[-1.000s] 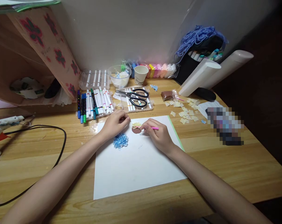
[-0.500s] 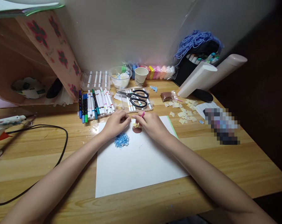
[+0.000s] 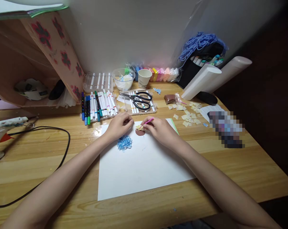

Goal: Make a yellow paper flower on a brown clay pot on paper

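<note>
My right hand pinches a thin pink stick. Its lower end is at pale yellow paper pieces that sit on a flat, round brown base, which looks like clay. Opposite, my left hand rests on the white sheet with its fingers curled in; whether anything is between them is hidden. Just below the left fingers lies a round tuft of blue paper bits, apart from the brown base.
Black-handled scissors lie across a marker case behind my hands. Several markers, a bowl and a paper cup stand farther back. Yellow paper squares are scattered rightward. A glue gun and its cord lie left.
My right hand has shifted slightly right and away from the brown base, and the pink stick now leans lower with more of it showing. My left hand stays put.
</note>
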`<state>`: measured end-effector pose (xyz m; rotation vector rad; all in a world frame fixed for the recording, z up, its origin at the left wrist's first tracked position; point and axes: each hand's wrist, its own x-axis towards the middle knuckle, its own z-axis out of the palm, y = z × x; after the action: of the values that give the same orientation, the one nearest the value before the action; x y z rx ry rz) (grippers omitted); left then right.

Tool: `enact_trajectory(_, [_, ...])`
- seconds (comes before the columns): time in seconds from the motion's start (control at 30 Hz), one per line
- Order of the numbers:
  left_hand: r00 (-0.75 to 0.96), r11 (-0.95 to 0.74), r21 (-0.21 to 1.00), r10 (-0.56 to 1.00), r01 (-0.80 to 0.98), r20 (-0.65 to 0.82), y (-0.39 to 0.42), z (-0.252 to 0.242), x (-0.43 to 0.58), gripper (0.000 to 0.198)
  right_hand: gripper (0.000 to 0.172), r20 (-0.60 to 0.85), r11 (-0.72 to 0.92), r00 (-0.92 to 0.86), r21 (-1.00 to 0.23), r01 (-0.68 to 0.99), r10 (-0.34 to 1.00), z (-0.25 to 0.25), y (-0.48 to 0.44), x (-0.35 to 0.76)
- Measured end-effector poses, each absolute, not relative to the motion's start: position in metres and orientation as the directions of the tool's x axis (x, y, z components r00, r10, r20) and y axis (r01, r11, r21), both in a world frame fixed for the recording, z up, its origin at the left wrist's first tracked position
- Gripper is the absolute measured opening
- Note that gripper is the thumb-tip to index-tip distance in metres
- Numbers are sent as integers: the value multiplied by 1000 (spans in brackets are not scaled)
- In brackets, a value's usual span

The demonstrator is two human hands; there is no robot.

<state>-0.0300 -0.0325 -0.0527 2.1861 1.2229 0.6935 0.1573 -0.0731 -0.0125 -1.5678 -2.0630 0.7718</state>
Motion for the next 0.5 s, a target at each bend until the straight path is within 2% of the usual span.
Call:
enact_trajectory(0.2, [466, -461, 664, 865, 589, 186, -32, -55, -31, 15, 7, 124, 274, -255, -632, 725, 959, -22, -76, 155])
enact_trajectory(0.3, [465, -459, 666, 866, 589, 185, -32, -55, -31, 16, 9, 194, 291, -219, -704, 648, 956, -21, -79, 158])
enact_trajectory(0.4, [464, -453, 665, 868, 594, 177, -33, -52, -32, 19, 14, 256, 272, -109, -779, 566, 961, -17, -81, 167])
enact_trajectory(0.5, [517, -494, 686, 833, 534, 198, -35, -47, -32, 27, 17, 250, 247, -62, -831, 499, 966, -19, -83, 181])
